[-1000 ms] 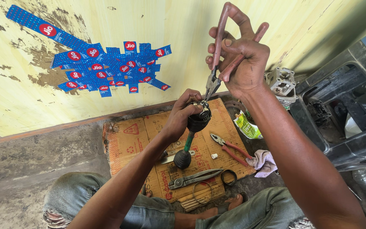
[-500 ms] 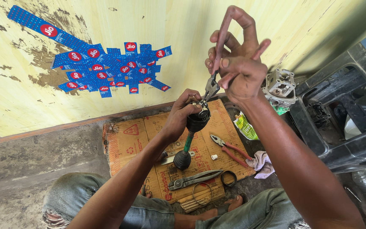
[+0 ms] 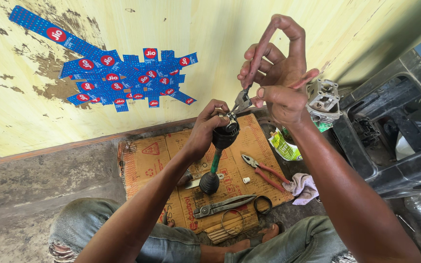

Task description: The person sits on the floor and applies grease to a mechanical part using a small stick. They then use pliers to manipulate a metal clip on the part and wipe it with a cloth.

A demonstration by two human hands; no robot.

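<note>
Gripping axle shaft (image 3: 219, 146) — pliers (image 3: 249, 83) above

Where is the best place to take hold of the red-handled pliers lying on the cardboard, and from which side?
Probably by the two red handles, from above. The red-handled pliers lie flat on the cardboard, jaws toward the wall, handles pointing toward the crumpled cloth. The handles are slightly spread with bare cardboard around them, so fingers should close over both.

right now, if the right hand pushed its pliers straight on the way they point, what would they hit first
The right hand aims the pliers down-left; their tip already sits at the clamp atop the boot, which the left hand holds.
</note>
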